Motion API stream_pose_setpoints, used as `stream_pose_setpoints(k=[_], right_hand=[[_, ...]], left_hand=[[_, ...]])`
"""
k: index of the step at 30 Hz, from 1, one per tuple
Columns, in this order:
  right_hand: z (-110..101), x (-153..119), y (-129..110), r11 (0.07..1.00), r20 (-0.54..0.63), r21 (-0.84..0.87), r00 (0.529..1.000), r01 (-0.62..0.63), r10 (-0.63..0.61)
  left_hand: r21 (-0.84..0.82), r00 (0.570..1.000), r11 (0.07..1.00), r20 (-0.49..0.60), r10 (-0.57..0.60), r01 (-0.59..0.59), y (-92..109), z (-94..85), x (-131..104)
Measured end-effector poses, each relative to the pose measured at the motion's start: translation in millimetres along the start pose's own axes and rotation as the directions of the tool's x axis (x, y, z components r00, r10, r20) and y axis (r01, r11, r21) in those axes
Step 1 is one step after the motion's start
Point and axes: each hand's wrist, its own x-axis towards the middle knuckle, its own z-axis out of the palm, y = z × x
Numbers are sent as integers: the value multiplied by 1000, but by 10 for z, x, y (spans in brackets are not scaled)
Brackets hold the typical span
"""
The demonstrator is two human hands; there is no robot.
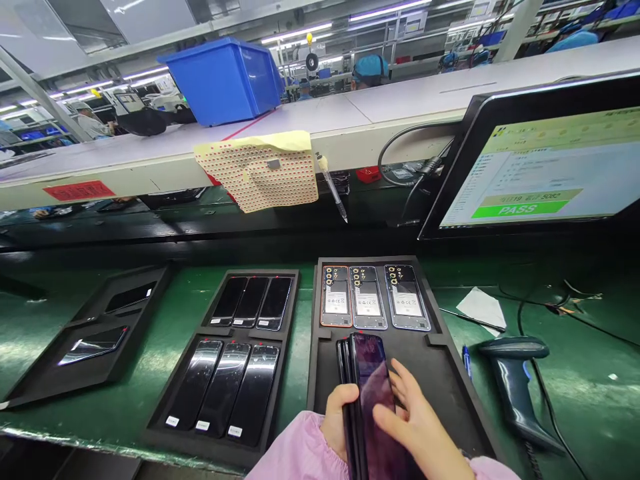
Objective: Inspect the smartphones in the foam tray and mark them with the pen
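My left hand (335, 419) is closed around the left side of several phones (369, 380) stacked together and held upright, the nearest one showing its dark, reflective screen. On their right side is my right hand (425, 427), its fingers apart and its thumb over the front screen; whether it touches the glass I cannot tell. Both hands are above the lower part of a black foam tray (453, 400). In that tray's upper part lie 3 phones without back covers (367, 300), showing their cameras and white-labelled batteries.
Left of my hands, another black tray (187, 363) holds several phones screen-up. A third tray (93, 370) with 2 phones lies farther left. At right are a barcode scanner (515, 383), a blue pen (467, 362), white paper (483, 309) and a monitor (525, 167) reading PASS.
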Motion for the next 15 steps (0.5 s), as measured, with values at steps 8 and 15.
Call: stream_pose_setpoints(k=[8, 15], right_hand=[[100, -76, -61, 991, 44, -71, 993, 110, -107], [-386, -216, -335, 862, 272, 478, 962, -167, 35]], left_hand=[[-22, 992, 995, -80, 93, -95, -78, 15, 35], [-120, 999, 993, 37, 2, 2, -10, 3, -68]])
